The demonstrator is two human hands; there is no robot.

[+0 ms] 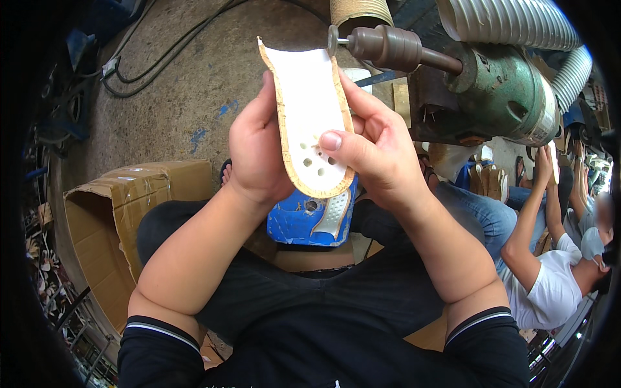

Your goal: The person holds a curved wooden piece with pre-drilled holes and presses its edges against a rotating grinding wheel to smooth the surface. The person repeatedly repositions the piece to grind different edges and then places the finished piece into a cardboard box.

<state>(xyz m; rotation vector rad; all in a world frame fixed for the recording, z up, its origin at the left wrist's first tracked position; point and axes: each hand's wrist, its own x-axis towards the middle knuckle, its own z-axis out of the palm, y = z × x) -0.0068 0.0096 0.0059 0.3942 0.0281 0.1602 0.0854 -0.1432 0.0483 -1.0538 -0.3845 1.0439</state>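
Between my two hands is a white insole (308,97) with a cork-brown rim and several round holes near its rounded end, which points toward me. My left hand (257,152) grips its left edge, fingers mostly hidden behind it. My right hand (378,145) clasps the right edge, thumb pressed on the white face beside the holes. The insole's far right corner meets a small grinding wheel (333,41) on the spindle of a green motor (501,94); whether the wheel is spinning I cannot tell. A similar perforated insole (333,215) lies below on a blue box (291,223).
An open cardboard box (139,184) stands by my left leg. Ribbed ducts (511,24) run above the motor, and a wide pipe mouth (359,13) sits behind the wheel. Black cables (162,48) cross the floor. On the right sits a co-worker (543,278) in a white shirt.
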